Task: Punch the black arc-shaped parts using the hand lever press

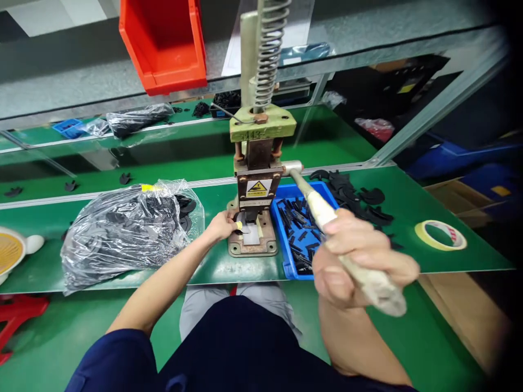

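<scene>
A hand press (256,163) with a tall spring stands on the green bench. My right hand (359,256) is wrapped round the taped lever handle (327,215) that slants out from the press toward me. My left hand (223,224) reaches to the press base and pinches a small dark part (244,226) under the ram, one fingertip wrapped in yellow tape. A blue tray (286,261) of small black pieces sits just right of the press base.
A clear plastic bag (122,231) of black parts lies at left. Loose black curved parts (359,196) are piled right of the tray, with a tape roll (440,235) further right. A red bin (167,43) sits on the shelf above.
</scene>
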`<move>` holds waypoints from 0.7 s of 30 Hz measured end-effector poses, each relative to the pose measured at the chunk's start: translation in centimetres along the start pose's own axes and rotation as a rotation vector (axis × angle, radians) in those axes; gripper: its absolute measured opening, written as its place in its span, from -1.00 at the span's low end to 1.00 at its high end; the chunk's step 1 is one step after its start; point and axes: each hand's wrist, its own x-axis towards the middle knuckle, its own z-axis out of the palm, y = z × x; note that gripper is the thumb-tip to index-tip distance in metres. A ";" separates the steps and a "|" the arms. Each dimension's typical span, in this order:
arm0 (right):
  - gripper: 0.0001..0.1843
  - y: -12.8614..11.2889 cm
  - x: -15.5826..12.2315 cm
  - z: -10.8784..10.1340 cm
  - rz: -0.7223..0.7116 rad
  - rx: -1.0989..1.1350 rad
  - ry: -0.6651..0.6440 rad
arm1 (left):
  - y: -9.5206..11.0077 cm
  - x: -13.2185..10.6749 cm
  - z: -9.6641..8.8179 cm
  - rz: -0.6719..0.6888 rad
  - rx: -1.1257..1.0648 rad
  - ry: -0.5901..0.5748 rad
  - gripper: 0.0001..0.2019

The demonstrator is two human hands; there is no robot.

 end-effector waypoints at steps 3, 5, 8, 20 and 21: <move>-0.71 0.5 3.5 2.0 -0.037 -0.029 0.062 | 0.1 -0.3 1.0 -0.008 -0.171 0.066 -0.71; -0.64 1.0 5.4 3.0 -0.013 -0.021 0.038 | 0.6 -0.4 1.4 -0.056 -0.274 0.061 -0.70; -0.49 1.3 6.6 3.6 0.059 -0.009 -0.049 | 1.1 -0.8 1.1 -0.152 -0.428 0.058 -0.72; -0.64 2.0 -9.4 2.6 1.348 0.091 -0.445 | 0.0 -6.4 -3.9 0.033 -0.538 -0.178 -0.73; -0.64 2.4 -10.1 3.1 1.439 0.173 -0.496 | 0.2 -6.8 -4.0 0.055 -0.522 -0.204 -0.74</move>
